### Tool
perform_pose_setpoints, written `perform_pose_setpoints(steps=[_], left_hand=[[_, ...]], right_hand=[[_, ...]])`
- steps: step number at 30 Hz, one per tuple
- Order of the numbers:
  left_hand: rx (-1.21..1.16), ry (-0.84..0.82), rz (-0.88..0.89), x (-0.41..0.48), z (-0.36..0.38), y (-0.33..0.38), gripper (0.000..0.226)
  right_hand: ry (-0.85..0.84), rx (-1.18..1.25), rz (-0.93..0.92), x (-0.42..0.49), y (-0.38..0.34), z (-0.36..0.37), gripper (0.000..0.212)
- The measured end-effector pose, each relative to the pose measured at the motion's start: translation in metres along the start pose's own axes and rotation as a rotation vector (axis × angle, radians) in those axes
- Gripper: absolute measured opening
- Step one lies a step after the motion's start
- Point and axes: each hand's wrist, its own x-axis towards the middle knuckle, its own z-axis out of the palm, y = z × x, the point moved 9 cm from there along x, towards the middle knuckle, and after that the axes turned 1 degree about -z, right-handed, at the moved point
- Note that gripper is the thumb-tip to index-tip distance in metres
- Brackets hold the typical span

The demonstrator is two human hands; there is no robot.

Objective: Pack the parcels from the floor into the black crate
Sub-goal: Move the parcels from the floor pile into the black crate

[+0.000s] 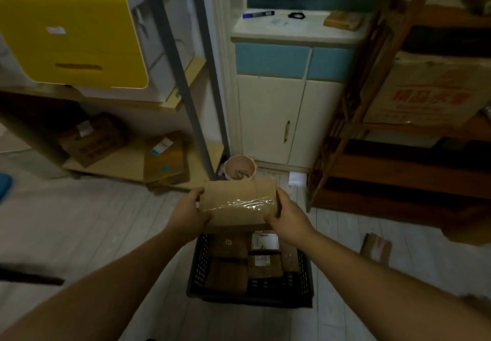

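Both forearms (132, 274) extend so the left grip (190, 209) and right grip (288, 214) each curl round one end of the taped parcel (239, 202), holding it level over the part-filled black crate (198, 261) directly below them.

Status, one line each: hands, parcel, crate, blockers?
Left hand and right hand grip brown taped cardboard parcel. Held over black plastic crate, part-filled with packed parcels. Small brown parcel on floor. No blocker seen.

left hand (190, 214): grips parcel (239, 202) end | right hand (288, 217): grips other end, fingers (271, 219) apparently curled under | arms (132, 274) outstretched
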Motion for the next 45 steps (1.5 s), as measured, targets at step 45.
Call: perform_pose_setpoints(steps=[45], left_hand=[[0.757, -0.391, 0.133, 0.271, 0.283, -0.287, 0.080]], right_hand=[[-0.073, -0.363, 0.167, 0.220, 0.266, 0.292, 0.053]])
